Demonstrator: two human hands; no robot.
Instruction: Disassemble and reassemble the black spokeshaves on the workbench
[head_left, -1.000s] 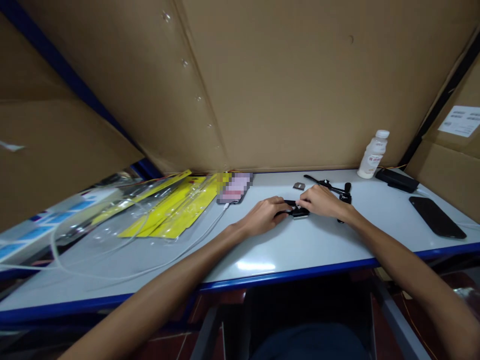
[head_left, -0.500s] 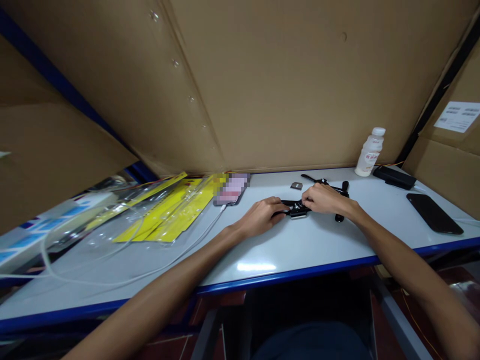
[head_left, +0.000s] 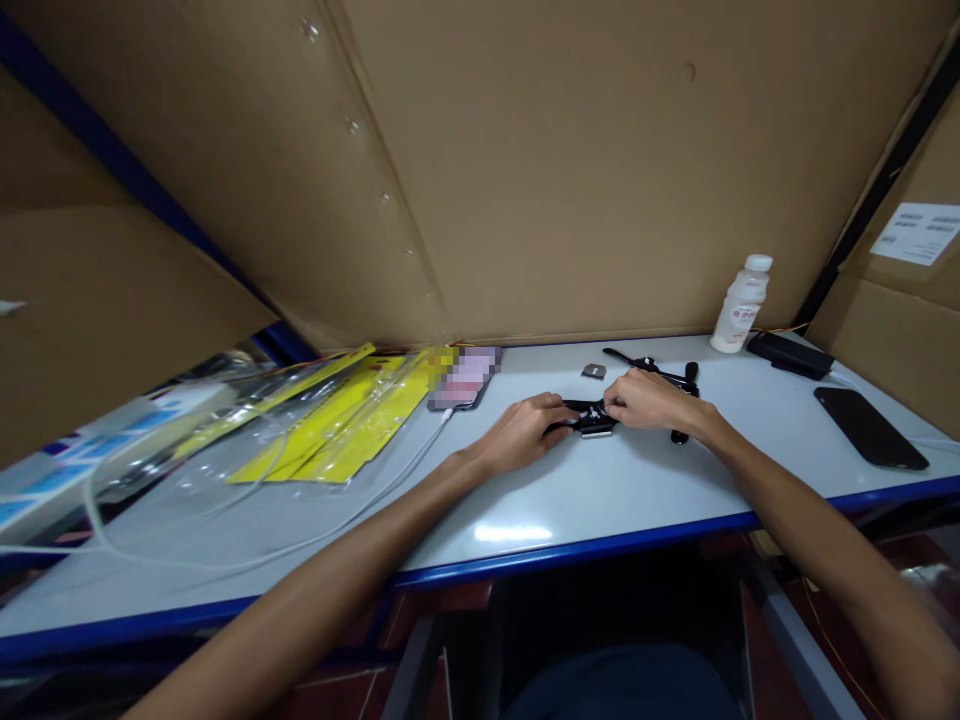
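Observation:
A black spokeshave with a bright metal edge lies on the table, its handles running out to both sides. My left hand is closed round its left handle. At the other end, my right hand has its fingers pinched at the spokeshave's body and hides that side of it. A small flat grey metal plate rests just behind. More black handled tools lie beyond and beside my right hand, partly covered by it.
Yellow cards in clear plastic packaging spread over the left side, near a phone on a white cable. A bottle, a black device and a dark phone occupy the right. Cardboard walls enclose the table.

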